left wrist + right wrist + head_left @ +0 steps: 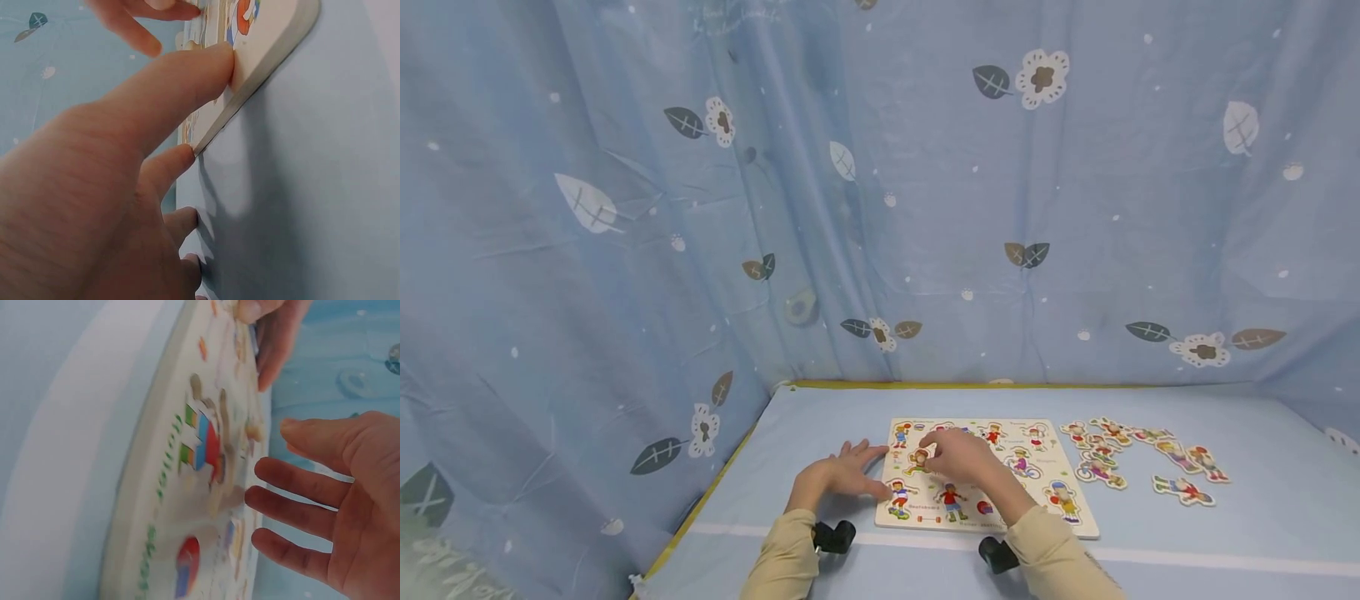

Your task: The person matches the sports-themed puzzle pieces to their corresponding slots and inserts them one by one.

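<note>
A wooden puzzle board [992,467] with figures of children in sports lies on the table. My left hand [844,477] rests at its left edge, fingers spread; in the left wrist view the thumb [187,72] lies on the board's rim and a fingertip touches its side. Over the board's left half hovers my right hand [962,457], its fingertips near a puzzle piece of a running child [918,461]. In the right wrist view its fingers [294,509] are loosely extended and apart from the board, with nothing visible between them.
Several loose puzzle pieces [1101,472] lie in a group right of the board, with one piece [1183,490] nearer the front. A blue patterned curtain [940,208] hangs behind and to the left. The blue table cover [1262,517] has a white stripe along the front.
</note>
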`<action>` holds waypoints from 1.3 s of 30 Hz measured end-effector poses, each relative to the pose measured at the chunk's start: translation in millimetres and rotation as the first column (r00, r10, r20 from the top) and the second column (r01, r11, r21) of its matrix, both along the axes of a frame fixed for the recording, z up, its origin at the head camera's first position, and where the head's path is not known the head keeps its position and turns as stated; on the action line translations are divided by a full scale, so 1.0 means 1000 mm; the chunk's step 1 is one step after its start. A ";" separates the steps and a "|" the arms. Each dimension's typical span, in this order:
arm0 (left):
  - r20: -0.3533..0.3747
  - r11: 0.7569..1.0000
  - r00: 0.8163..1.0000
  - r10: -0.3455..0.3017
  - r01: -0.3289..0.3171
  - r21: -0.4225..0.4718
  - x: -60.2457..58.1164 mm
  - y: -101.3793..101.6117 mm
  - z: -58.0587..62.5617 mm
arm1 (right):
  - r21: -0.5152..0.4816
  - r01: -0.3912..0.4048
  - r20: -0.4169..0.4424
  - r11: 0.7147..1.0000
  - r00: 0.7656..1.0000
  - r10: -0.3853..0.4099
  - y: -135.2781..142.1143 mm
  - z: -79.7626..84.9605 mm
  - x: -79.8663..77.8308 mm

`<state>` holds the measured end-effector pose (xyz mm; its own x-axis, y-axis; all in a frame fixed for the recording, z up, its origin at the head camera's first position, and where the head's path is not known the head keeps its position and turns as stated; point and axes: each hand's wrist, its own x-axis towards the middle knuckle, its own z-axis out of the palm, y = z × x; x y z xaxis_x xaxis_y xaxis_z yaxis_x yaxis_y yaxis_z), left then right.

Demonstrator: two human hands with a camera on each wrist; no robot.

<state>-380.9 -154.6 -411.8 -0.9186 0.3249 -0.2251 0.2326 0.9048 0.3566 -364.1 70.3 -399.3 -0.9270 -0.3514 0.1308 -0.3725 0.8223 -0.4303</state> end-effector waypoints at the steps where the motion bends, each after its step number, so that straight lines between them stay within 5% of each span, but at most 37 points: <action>1: -0.001 1.000 1.000 -0.003 0.003 0.001 0.000 0.000 0.000 | -0.010 0.002 0.003 1.000 1.000 -0.002 0.002 0.002 0.001; 19: 0.001 0.999 0.999 -0.045 0.045 0.001 -0.001 0.001 0.003 | -0.082 0.027 -0.097 0.996 0.995 -0.035 0.062 0.019 0.029; 30: -0.001 1.000 1.000 -0.030 0.030 0.001 -0.004 0.001 0.000 | -0.141 0.043 -0.115 0.989 0.992 -0.060 0.121 0.033 0.022; 39: -0.005 1.000 1.000 -0.023 0.023 0.000 -0.002 0.000 -0.002 | -0.232 0.126 -0.127 0.965 0.979 -0.158 0.169 0.039 0.021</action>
